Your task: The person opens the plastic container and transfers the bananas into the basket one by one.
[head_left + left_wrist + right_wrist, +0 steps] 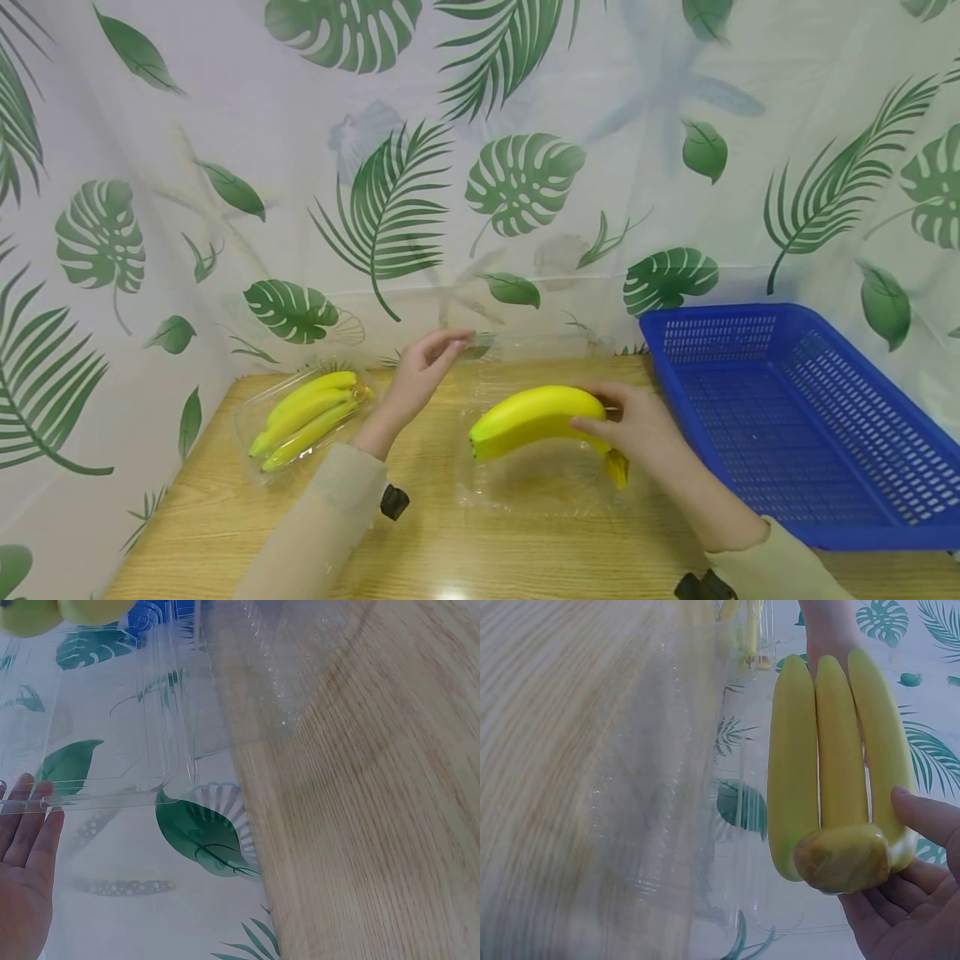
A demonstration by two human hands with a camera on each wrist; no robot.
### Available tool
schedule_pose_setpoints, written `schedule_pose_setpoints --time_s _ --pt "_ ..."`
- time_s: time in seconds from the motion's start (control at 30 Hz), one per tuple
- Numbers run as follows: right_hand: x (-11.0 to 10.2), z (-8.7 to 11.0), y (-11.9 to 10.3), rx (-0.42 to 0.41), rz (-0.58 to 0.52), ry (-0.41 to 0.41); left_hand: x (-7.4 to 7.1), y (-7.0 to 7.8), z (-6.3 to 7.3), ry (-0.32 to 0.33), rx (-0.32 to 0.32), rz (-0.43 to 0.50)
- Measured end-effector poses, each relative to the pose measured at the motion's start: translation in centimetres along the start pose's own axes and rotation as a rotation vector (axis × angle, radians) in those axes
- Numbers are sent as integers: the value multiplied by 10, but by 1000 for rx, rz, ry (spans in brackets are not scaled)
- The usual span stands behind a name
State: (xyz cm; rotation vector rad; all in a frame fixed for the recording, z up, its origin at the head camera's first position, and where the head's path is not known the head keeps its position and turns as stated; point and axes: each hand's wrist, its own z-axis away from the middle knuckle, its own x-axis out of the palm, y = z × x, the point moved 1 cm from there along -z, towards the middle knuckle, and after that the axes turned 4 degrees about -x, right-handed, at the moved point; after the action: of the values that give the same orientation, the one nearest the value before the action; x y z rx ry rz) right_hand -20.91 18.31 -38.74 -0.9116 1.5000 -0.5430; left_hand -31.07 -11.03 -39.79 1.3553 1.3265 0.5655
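Note:
My right hand (633, 421) grips a bunch of yellow bananas (536, 417) near its stem end, above a clear plastic box (517, 504). In the right wrist view the bunch (840, 750) shows three fruits joined at a brownish stem, with the thumb on one side and the fingers beneath. My left hand (423, 375) pinches the left edge of the box's raised clear lid (540, 346). The left wrist view shows its fingers (26, 832) seen partly through the rim of the lid (112, 799).
Another clear box with yellow bananas (307, 421) lies at the left of the wooden table (427, 550). A blue plastic basket (682, 408) stands on the right. Leaf-patterned cloth (525, 67) hangs behind the table.

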Motion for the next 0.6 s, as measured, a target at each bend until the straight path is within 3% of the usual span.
schedule_pose_setpoints --time_s 0.6 --pt "-25 8 -14 43 -11 14 1 -5 -3 17 8 -6"
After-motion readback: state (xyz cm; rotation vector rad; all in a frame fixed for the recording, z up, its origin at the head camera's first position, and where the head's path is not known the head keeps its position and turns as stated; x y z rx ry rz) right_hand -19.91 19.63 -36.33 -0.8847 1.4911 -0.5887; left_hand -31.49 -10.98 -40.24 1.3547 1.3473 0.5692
